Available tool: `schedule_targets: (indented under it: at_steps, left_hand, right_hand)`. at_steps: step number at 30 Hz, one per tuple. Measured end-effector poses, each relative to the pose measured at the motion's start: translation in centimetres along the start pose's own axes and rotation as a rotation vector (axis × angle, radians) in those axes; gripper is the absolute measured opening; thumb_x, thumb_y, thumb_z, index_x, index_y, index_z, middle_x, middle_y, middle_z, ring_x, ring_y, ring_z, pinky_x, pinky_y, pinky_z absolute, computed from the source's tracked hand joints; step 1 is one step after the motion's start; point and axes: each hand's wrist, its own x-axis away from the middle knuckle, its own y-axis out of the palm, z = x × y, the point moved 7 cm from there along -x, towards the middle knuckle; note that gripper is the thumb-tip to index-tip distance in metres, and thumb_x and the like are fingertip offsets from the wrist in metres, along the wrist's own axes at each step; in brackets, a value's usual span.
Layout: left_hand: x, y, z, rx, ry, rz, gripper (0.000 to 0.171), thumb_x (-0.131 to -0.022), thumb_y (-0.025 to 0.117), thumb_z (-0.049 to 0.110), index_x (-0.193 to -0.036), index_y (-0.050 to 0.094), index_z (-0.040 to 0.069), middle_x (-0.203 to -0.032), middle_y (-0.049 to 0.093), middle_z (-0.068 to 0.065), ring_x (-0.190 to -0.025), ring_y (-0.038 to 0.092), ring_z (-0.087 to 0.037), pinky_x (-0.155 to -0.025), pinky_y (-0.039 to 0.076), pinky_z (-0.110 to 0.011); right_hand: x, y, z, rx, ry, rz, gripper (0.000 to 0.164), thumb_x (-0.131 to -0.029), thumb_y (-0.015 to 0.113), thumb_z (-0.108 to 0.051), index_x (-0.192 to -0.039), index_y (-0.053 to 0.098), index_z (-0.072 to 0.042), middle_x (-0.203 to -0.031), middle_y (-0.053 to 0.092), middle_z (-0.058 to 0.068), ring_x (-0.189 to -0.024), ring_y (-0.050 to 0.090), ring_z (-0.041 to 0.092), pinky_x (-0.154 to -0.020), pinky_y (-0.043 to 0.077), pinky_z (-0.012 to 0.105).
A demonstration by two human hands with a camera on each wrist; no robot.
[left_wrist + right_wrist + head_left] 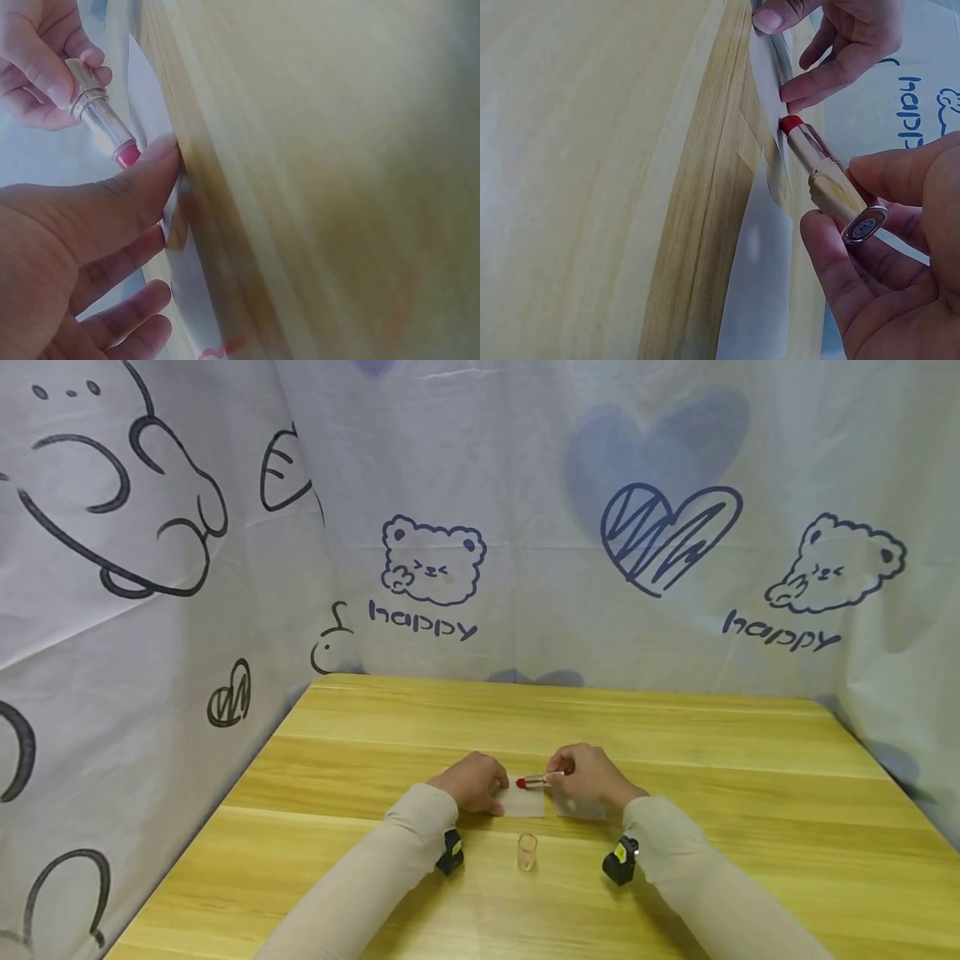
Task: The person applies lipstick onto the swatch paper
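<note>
My right hand (588,774) pinches a lipstick (536,781) by its shiny base, between thumb and fingers. Its bare red tip (790,123) points left, close over a white paper sheet (523,805); whether they touch I cannot tell. The left hand (474,782) rests at that sheet's left side, thumb and fingers spread and pressing on the paper. A red mark (219,350) shows on paper in the left wrist view. Under the right hand lies a second white sheet (757,300). A clear cap (527,852) stands upright on the table, nearer me than the papers.
The wood-grain table (375,718) runs back to a white cloth wall (540,610) with drawn hearts and bears. Another cloth wall (172,635) stands along the left side. Each wrist wears a small black camera (619,860).
</note>
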Motion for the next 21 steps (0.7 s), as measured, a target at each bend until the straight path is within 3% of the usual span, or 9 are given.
schedule_targets:
  at_steps: [21]
  left_hand:
    - [-0.16,0.30,-0.31,0.000,-0.014,-0.015,0.038,-0.080,0.082,0.026,-0.114,0.072,0.011,-0.119,0.066,-0.003,-0.115,0.058,-0.022,-0.097,0.047,-0.034]
  right_hand:
    - [0.37,0.01,-0.59,-0.023,-0.011,-0.051,0.004,-0.089,0.070,-0.012,-0.087,0.068,-0.009,-0.078,0.063,-0.003,-0.072,0.056,0.012,-0.068,0.049,0.031]
